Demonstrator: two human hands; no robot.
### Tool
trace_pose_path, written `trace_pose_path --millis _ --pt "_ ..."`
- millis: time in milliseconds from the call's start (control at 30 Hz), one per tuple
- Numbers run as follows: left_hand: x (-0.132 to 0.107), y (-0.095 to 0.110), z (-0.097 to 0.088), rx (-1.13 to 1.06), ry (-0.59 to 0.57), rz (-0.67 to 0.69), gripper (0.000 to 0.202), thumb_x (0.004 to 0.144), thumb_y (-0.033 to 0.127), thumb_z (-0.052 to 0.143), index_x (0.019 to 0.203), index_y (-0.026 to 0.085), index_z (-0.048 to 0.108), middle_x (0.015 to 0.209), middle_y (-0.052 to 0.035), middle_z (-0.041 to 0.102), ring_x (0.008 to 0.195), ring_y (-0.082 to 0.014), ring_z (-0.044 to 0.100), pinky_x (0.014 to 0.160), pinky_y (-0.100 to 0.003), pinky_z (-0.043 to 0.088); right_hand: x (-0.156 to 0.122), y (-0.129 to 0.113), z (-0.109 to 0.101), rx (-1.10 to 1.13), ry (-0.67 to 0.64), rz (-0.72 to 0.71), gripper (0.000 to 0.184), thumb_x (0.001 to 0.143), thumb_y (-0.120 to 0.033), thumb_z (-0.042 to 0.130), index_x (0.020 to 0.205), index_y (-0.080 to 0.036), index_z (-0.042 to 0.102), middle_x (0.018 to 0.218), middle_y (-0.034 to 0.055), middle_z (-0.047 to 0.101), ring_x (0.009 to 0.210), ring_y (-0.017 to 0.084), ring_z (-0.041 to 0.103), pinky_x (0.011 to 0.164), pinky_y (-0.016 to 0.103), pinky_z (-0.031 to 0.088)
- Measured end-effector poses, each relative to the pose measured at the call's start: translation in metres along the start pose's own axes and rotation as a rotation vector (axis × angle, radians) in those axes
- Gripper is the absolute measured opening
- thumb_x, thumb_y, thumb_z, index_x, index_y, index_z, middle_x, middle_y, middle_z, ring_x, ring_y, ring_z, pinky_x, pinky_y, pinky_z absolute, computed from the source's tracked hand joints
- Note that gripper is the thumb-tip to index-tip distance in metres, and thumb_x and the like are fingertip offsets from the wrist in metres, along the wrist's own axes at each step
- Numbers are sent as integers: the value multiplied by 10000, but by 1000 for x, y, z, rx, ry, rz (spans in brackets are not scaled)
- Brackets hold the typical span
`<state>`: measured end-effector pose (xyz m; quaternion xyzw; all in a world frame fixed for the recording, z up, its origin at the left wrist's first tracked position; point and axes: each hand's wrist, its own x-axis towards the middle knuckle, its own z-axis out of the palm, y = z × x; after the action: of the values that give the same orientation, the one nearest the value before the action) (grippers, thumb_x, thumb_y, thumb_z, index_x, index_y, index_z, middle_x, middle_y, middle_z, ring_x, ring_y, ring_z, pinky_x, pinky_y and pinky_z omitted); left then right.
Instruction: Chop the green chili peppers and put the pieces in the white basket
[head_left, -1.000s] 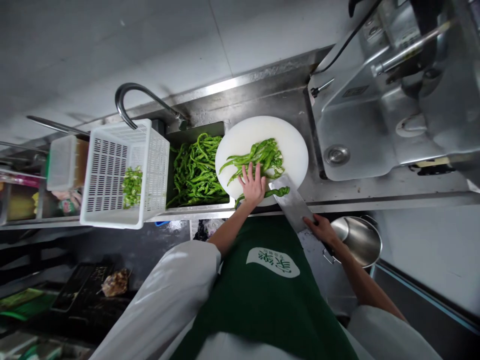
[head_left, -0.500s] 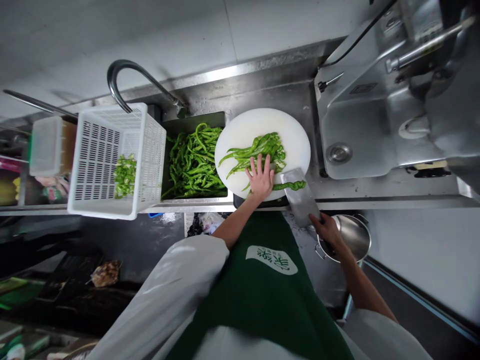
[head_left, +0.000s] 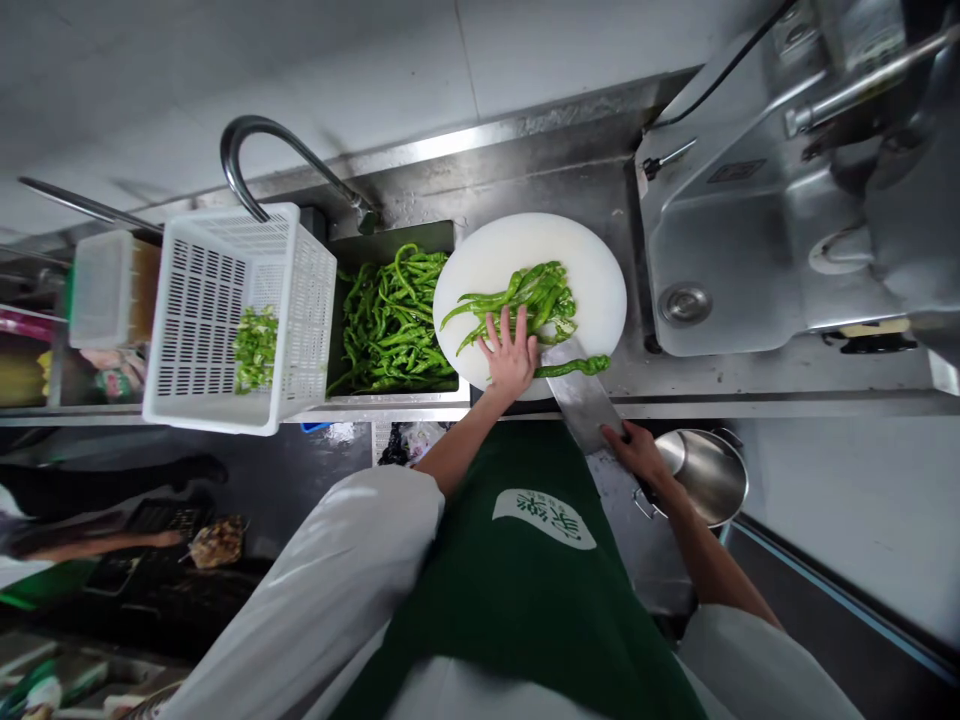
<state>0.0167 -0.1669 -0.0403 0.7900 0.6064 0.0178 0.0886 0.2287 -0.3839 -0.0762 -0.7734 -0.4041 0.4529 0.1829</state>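
Observation:
A round white cutting board (head_left: 465,280) holds a small pile of long green peppers (head_left: 536,290), several of them slit or flattened. My left hand (head_left: 512,365) lies on the board's near side, fingers spread, just below the pile. From under its palm a single green pepper (head_left: 581,367) sticks out to the right. Across the board's front right edge lies the blade of a cleaver (head_left: 589,408), tilted flat beside that pepper and close to my left hand. My right hand (head_left: 636,452) is wrapped round the cleaver's handle, out past the counter edge.
Left of the board, a sink basin (head_left: 412,235) is full of whole green peppers. A white plastic basket (head_left: 281,400) with chopped green pieces stands beyond it, under a curved faucet (head_left: 247,125). Below right is a steel pot (head_left: 712,480). A co-worker's arm (head_left: 112,545) reaches in at lower left.
The cleaver and my right hand have shifted left, bringing the blade nearer my left hand. My left hand has moved slightly left. A co-worker's arm has appeared at lower left.

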Motion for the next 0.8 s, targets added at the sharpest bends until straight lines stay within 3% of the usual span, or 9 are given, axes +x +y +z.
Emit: trace_pose_path --millis 167,400,633,800 --pt "-4 -22 4 34 -60 26 631 1088 459 306 1687 274 233 1771 -51 131 1637 -374 67 1279 -667 167 4 -6 6 68 -81 50 574 778 -804 539 685 -238 519 531 -1 522 522 168 506 509 287 387" --pt "-8 -21 9 -3 -24 14 642 1081 460 325 1687 268 235 1774 -46 128 1639 -372 53 1286 -645 161 2 -15 13 -3 -67 11 542 784 -777 534 663 -251 493 557 20 539 571 184 530 541 297 411" --pt "-4 -39 1 4 -43 -55 632 1085 458 304 1686 271 245 1769 -44 171 1635 -354 108 1273 -610 232 3 -22 25 49 -154 100 531 793 -775 544 725 -251 488 511 -16 533 457 162 502 485 288 397" --pt "-9 -41 6 -17 1 -60 610 1083 438 313 1668 269 310 1754 -48 234 1632 -340 137 1288 -586 205 -4 -25 34 24 -104 62 543 796 -790 541 713 -255 495 540 16 560 553 198 566 519 293 408"
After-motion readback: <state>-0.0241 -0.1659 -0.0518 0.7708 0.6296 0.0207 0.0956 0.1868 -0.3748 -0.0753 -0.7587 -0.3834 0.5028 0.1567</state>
